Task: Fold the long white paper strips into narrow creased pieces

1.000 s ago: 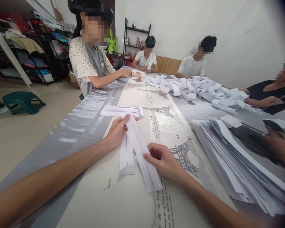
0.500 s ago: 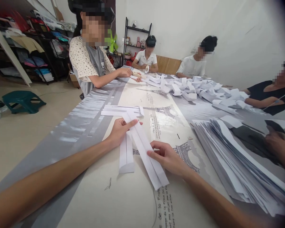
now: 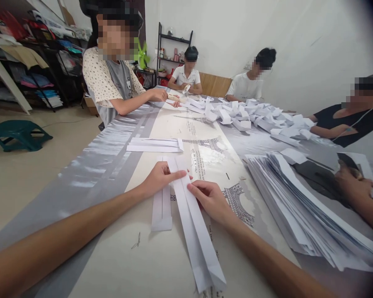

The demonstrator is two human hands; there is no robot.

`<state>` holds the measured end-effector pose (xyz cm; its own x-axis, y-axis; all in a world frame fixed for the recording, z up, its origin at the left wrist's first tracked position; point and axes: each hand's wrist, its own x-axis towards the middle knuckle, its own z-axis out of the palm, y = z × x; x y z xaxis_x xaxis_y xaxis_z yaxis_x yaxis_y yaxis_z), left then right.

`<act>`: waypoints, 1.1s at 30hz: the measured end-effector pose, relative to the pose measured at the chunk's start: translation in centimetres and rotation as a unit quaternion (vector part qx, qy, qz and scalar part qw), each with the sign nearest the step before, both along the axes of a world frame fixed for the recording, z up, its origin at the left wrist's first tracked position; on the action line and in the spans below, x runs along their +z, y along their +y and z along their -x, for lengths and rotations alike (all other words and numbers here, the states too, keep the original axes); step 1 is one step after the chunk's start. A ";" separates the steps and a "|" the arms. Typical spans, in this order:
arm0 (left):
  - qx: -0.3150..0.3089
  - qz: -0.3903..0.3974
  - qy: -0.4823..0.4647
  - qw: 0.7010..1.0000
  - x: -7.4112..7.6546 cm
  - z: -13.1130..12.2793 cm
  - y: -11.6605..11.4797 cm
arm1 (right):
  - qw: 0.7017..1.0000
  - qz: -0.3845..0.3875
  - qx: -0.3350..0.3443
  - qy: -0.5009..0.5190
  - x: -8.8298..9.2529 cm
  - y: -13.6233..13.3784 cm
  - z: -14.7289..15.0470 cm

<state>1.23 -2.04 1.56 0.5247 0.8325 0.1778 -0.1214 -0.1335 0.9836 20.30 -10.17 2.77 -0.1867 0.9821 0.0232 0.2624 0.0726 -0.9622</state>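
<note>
A long folded paper strip (image 3: 194,231) with a crease down its length slants toward me over the table. My left hand (image 3: 161,178) pinches its far end, thumb on top. My right hand (image 3: 209,198) grips the strip's right edge just below, between thumb and fingers. Under and left of it, a second folded strip (image 3: 161,207) lies on the tabletop, partly covered by my left hand. Farther off, more folded strips (image 3: 155,145) lie crosswise in a small stack.
A thick stack of paper sheets (image 3: 295,207) lies at the right, with a co-worker's hand (image 3: 354,182) beside it. A heap of folded papers (image 3: 245,114) covers the table's far right. Several people sit or stand around the table (image 3: 112,265). A green stool (image 3: 20,134) stands left.
The strip in my hands has come nearer to me and points more toward me. My right hand has moved up the strip, close to my left hand.
</note>
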 end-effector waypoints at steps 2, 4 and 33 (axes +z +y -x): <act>0.022 0.007 -0.018 1.000 -0.1 -0.1 0.1 | 1.000 -0.011 -0.014 -0.014 0.0 0.0 -0.1; 0.039 0.010 -0.036 0.999 -0.1 -0.1 0.1 | 0.999 -0.013 -0.020 -0.021 0.0 0.0 -0.1; 0.034 0.066 -0.050 0.996 0.0 0.1 0.7 | 1.000 0.002 0.007 -0.030 -0.3 0.2 -0.6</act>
<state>1.12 -1.31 1.52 0.4509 0.8853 0.1134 -0.2142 -0.0160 0.9767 20.85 -9.99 2.50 -0.2023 0.9793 0.0078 0.3184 0.0733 -0.9451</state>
